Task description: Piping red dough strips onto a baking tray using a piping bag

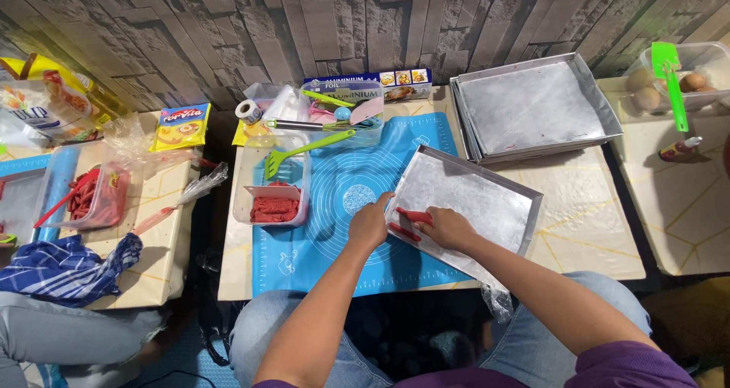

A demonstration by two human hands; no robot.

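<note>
A foil-lined metal baking tray [494, 205] lies tilted on the blue silicone mat [334, 190]. My left hand [370, 222] rests on the tray's near left corner, index finger stretched along its rim. My right hand [449, 227] is inside the tray, its fingers on a red strip [414, 216] of food; a second red strip [404, 233] lies just below it. A clear plastic tub [275, 198] with more red strips stands left of the mat, a green slotted spatula [300, 151] resting across it.
A stack of foil-lined trays [532, 106] sits at the back right. A foil box [369, 84], tape roll and utensils lie at the back. A tub of eggs [684, 80] with a green spatula stands far right. Another tub [95, 198] of red strips and a striped cloth [65, 270] are on the left table.
</note>
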